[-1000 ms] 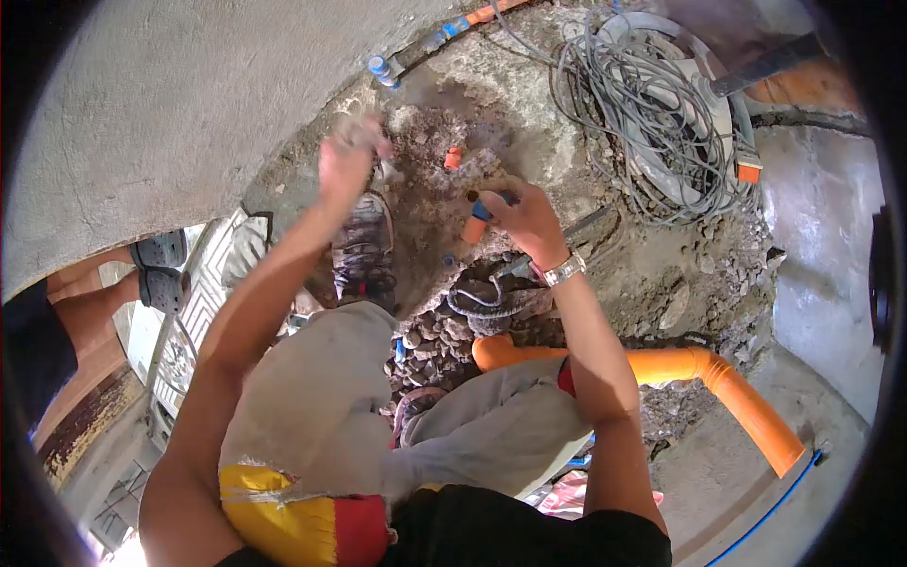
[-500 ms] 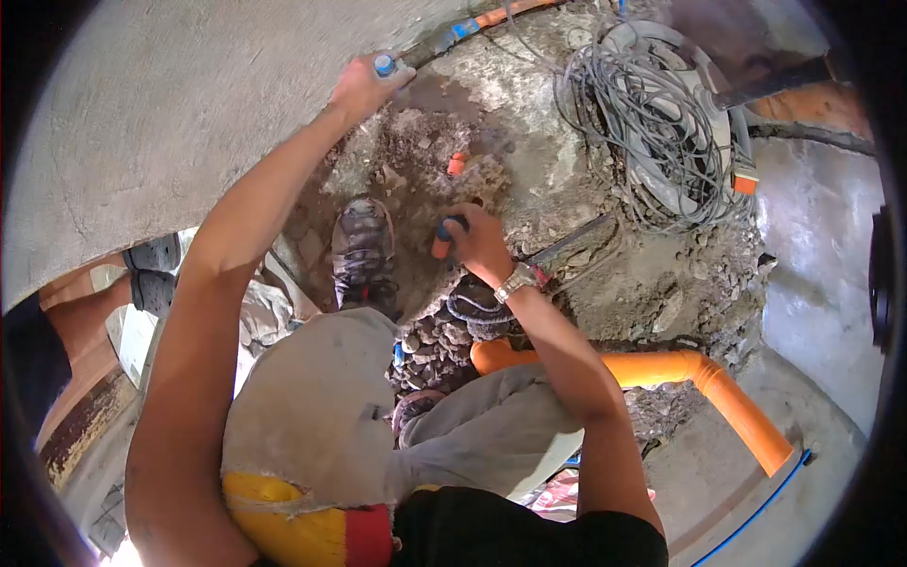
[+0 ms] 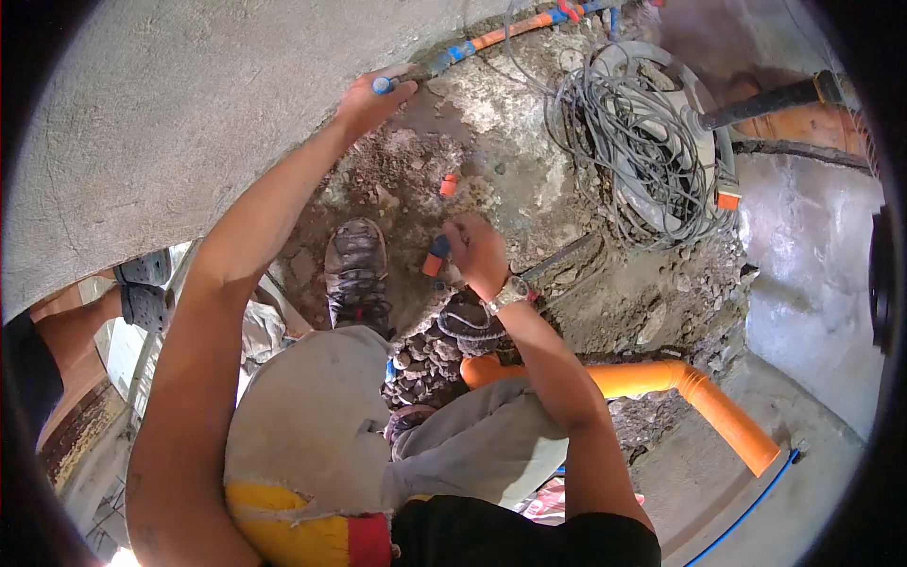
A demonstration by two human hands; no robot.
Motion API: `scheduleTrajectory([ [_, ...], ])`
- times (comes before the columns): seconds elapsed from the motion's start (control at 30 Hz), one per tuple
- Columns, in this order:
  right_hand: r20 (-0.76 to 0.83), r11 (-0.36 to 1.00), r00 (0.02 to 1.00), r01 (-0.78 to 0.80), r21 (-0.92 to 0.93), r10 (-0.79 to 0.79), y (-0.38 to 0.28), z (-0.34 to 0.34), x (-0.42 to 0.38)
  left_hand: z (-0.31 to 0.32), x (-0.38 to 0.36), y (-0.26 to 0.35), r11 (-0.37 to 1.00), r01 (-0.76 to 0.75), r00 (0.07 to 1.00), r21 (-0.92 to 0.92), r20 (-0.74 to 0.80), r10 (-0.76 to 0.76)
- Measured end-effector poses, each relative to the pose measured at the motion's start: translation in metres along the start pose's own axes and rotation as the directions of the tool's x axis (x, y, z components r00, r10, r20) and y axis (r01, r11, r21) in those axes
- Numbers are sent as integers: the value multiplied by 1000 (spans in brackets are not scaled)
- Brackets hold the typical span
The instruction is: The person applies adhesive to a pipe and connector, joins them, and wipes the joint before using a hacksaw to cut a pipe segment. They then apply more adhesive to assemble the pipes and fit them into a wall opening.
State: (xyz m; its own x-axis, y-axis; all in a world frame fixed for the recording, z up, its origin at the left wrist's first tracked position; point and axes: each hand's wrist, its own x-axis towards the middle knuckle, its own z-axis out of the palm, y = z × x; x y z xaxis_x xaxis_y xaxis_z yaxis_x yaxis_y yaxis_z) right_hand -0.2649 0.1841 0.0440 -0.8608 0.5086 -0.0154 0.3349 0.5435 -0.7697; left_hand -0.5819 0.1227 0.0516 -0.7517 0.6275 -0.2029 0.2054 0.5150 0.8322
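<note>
My left hand (image 3: 373,102) is closed at the foot of the wall, around a blue-ended pipe piece (image 3: 382,86) that pokes out above the fingers. What lies under the palm is hidden. Low over the dirt, my right hand (image 3: 480,253), with a watch on the wrist, is curled against an orange pipe piece with a blue end (image 3: 435,257). Its fingers are a little blurred and partly hide their contact with the piece. A short orange pipe stub (image 3: 449,184) stands in the soil just beyond. My dusty shoe (image 3: 356,269) is planted left of my right hand.
A tangle of grey cable (image 3: 642,142) lies over a pale round object at upper right. An orange drain pipe (image 3: 652,378) crosses at lower right, near a blue hose (image 3: 746,510). Orange-blue piping (image 3: 510,33) runs along the wall (image 3: 189,113). Another person's foot (image 3: 142,293) shows at left.
The view has shifted slightly, so the ground appears lower. My right fingers have moved off the top of the orange-and-blue piece toward its right side. My left hand stays at the wall.
</note>
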Motion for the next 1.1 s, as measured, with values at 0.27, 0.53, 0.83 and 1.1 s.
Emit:
scheduleTrajectory([
  [0.27, 202, 513, 853, -461, 724, 481, 11, -34, 134, 4, -5, 8, 992, -18, 1000, -121, 4, 19],
  [0.53, 243, -3, 857, -271, 963, 454, 18, 23, 338, 28, -2, 1, 975, -66, 972, -214, -235, 14],
  [0.83, 316, -245, 755, -210, 947, 575, -15, 26, 346, 28, 0, 13, 997, 44, 908, 65, -419, -13],
  [1.1, 301, -251, 722, -179, 951, 623, -16, 30, 346, 26, 9, 20, 865, 220, 879, -450, -293, -376],
])
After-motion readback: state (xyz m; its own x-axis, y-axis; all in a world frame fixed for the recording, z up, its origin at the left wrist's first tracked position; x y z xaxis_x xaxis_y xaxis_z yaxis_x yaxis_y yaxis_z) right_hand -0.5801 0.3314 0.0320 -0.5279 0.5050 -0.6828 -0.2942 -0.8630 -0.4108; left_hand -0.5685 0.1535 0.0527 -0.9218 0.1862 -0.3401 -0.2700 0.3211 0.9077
